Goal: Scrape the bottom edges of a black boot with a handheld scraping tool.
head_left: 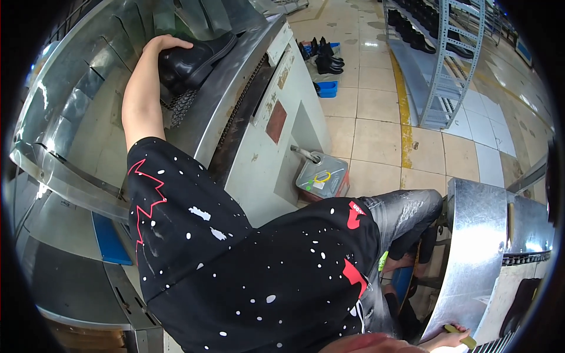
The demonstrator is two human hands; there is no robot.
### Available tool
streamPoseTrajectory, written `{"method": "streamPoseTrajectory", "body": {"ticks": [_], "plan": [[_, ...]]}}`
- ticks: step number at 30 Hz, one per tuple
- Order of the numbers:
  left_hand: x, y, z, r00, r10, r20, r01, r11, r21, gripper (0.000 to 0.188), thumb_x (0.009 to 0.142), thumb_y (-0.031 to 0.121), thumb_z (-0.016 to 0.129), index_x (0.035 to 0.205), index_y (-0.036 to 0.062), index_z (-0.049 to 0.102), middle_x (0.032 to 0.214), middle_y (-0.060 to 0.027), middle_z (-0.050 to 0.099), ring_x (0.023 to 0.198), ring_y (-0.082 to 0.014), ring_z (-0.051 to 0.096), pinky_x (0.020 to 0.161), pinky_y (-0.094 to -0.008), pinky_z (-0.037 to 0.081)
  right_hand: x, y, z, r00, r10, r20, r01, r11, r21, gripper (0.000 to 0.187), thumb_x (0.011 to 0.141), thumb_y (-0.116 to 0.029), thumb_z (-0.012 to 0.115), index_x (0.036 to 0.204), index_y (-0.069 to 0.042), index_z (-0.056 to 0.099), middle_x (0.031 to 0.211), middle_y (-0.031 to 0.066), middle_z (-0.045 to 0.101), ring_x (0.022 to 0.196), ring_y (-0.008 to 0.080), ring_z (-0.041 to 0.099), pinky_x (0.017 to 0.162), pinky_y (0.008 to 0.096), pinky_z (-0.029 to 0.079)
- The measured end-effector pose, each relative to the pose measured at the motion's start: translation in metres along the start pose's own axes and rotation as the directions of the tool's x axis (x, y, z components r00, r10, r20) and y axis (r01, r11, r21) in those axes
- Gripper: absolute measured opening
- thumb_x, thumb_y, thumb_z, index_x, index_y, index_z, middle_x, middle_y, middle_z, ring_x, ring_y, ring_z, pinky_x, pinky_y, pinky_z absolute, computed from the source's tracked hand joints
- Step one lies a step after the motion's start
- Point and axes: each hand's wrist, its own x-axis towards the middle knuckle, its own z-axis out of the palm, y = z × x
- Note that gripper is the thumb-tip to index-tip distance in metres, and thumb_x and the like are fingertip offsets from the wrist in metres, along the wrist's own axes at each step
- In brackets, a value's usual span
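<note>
Stretched to the upper left, my left hand (166,43) grips the back part of a black leather ankle boot (191,62). Its fingers are partly hidden behind the boot. The boot lies tilted at the metal edge of a machine, above a dark mesh belt (182,106). At the lower right my right hand (450,340) is closed around a small olive-yellow object (468,342), whose two ends stick out of the fist; its kind does not show. That hand is beside a shiny metal bench top (474,247).
Clear plastic flaps (65,112) hang around the machine's opening. A plastic canister (323,176) stands against its pale side. More black shoes (328,62) lie on the floor near a blue tray (327,89). A metal shelf rack (432,106) holds rows of black shoes.
</note>
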Motion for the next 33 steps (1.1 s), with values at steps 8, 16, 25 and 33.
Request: {"method": "streamPoseTrajectory", "body": {"ticks": [8, 16, 25, 33], "plan": [[0.019, 0.068, -0.059, 0.926, 0.330, -0.185, -0.308, 0.942, 0.134, 0.062, 0.085, 0.055, 0.068, 0.106, -0.0030, 0.068, 0.088, -0.0165, 0.074, 0.070, -0.0288, 0.073, 0.063, -0.0434, 0.057, -0.047, -0.023, -0.012, 0.987, -0.036, -0.154, 0.038, 0.999, 0.013, 0.024, 0.099, -0.020, 0.064, 0.082, -0.005, 0.059, 0.067, 0.0005, 0.043, 0.056, 0.0140, 0.043, 0.048, 0.0309, 0.046], [-0.127, 0.325, 0.064, 0.412, 0.910, 0.039, -0.891, 0.394, 0.225, 0.050, 0.095, 0.050, 0.062, 0.092, 0.0012, 0.072, 0.079, -0.0104, 0.071, 0.069, -0.0173, 0.070, 0.065, -0.0340, 0.055, -0.070, -0.023, 0.010, 0.999, -0.008, -0.051, 0.016, 0.989, 0.147, 0.031, 0.101, -0.021, 0.058, 0.075, -0.011, 0.043, 0.062, -0.0006, 0.042, 0.049, 0.0109, 0.042, 0.044, 0.0274, 0.041], [-0.432, 0.634, 0.330, -0.577, 0.816, 0.032, -0.816, -0.578, 0.020, 0.051, 0.089, 0.050, 0.064, 0.120, 0.0087, 0.067, 0.116, -0.0171, 0.070, 0.109, -0.0362, 0.066, 0.091, -0.0479, 0.053, -0.068, -0.016, 0.007, 0.962, -0.175, -0.211, 0.175, 0.984, -0.019, 0.016, 0.099, -0.020, 0.060, 0.102, -0.005, 0.055, 0.074, 0.0019, 0.052, 0.063, 0.0124, 0.054, 0.058, 0.0284, 0.049], [-0.607, 0.686, 0.523, -0.320, 0.841, -0.436, -0.871, -0.442, -0.214, 0.061, 0.092, 0.040, 0.064, 0.137, 0.0006, 0.055, 0.150, -0.0299, 0.041, 0.143, -0.0431, 0.035, 0.119, -0.0559, 0.024, -0.046, 0.021, -0.006, 0.828, -0.446, -0.340, 0.242, 0.831, -0.500, 0.041, 0.089, -0.014, 0.068, 0.125, 0.003, 0.056, 0.119, 0.0156, 0.062, 0.111, 0.0272, 0.060, 0.102, 0.0378, 0.045]]}}
